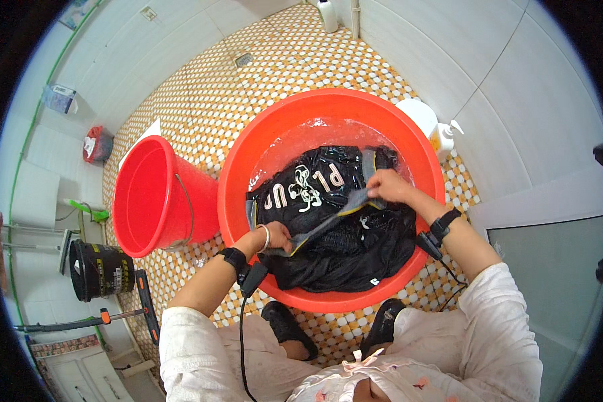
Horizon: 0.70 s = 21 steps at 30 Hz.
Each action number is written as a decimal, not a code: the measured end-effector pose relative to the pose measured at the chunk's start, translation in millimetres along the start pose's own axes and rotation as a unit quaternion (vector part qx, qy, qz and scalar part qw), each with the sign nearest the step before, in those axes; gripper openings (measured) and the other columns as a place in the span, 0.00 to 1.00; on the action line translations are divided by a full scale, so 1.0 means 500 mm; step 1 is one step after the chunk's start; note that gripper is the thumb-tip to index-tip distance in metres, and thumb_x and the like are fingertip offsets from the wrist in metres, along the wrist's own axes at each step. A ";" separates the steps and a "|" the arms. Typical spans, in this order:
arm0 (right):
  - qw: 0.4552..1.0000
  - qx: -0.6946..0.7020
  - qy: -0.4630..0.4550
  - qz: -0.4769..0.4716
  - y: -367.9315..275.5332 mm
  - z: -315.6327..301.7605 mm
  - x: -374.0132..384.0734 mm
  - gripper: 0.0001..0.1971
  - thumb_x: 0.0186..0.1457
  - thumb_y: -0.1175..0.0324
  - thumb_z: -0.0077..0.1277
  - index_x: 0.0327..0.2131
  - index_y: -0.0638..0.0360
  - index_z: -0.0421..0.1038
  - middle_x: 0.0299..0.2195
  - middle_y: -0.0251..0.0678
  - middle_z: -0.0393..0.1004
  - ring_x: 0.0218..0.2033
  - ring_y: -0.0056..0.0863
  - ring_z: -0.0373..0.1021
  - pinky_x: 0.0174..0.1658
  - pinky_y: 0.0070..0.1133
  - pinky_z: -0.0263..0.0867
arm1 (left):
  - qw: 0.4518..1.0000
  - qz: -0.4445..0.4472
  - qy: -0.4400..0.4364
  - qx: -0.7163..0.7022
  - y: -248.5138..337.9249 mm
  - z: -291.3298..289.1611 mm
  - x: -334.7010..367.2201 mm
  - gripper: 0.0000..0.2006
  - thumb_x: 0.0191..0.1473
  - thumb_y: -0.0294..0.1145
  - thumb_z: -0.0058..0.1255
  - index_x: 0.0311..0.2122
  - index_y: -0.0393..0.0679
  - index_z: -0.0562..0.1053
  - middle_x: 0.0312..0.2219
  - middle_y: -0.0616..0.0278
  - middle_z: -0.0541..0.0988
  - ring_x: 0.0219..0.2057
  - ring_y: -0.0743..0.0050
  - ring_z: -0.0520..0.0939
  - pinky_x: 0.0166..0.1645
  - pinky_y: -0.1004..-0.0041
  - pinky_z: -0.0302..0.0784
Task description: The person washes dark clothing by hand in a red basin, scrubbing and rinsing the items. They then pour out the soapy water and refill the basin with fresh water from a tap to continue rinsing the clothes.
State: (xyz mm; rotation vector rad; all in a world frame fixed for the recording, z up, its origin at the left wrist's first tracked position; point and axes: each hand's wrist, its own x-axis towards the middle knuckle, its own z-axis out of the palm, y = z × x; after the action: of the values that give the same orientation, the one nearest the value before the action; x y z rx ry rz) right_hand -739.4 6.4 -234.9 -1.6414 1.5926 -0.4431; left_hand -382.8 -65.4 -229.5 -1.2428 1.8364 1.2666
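Note:
A wet black garment (pixel 342 251) with pale printing, grey bands and thin yellow trim lies bunched in a large red basin (pixel 248 144) with some water in it. My left hand (pixel 279 237) is closed on one end of a grey edge of the garment, near the basin's left side. Toward the right, my right hand (pixel 387 186) grips the same edge farther up. Between both hands the grey strip is stretched slantwise above the black cloth. The fingertips are partly hidden by the fabric.
Left of the basin, a red bucket (pixel 155 201) with a wire handle leans or lies tilted. Beyond it are a black bucket (pixel 100 270) and a mop-like tool (pixel 146 305). A white pump bottle (pixel 443 139) stands by the right wall. Cables hang from both wrist straps.

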 end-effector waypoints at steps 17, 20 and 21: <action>0.934 0.304 0.165 0.085 -0.246 0.107 -0.018 0.10 0.52 0.68 0.46 0.32 0.67 0.66 0.29 0.45 0.72 0.33 0.36 0.69 0.39 0.29 0.62 | 0.882 0.147 0.048 -0.445 0.223 -0.052 -0.097 0.23 0.46 0.16 0.47 0.51 0.39 0.63 0.44 0.57 0.71 0.39 0.67 0.76 0.45 0.71 0.74; 0.979 0.116 0.051 -0.160 -0.312 0.059 -0.034 0.12 0.51 0.63 0.46 0.32 0.64 0.67 0.30 0.49 0.71 0.35 0.43 0.69 0.39 0.32 0.63 | 0.886 0.391 0.142 -0.205 0.213 -0.095 -0.087 0.29 0.44 0.18 0.51 0.54 0.48 0.62 0.51 0.58 0.64 0.51 0.68 0.67 0.53 0.71 0.65; 0.982 0.090 0.015 -0.167 -0.344 0.041 -0.046 0.13 0.52 0.63 0.46 0.32 0.67 0.66 0.28 0.48 0.69 0.34 0.43 0.68 0.38 0.29 0.62 | 0.864 0.459 0.164 -0.125 0.214 -0.103 -0.089 0.29 0.43 0.20 0.52 0.54 0.47 0.63 0.52 0.59 0.64 0.53 0.71 0.65 0.54 0.70 0.63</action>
State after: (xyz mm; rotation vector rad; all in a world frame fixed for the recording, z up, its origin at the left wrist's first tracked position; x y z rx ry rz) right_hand -612.0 16.7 -116.0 -1.7693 1.2580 -0.7665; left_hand -460.9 -84.1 -131.3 -0.6930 2.7523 1.9088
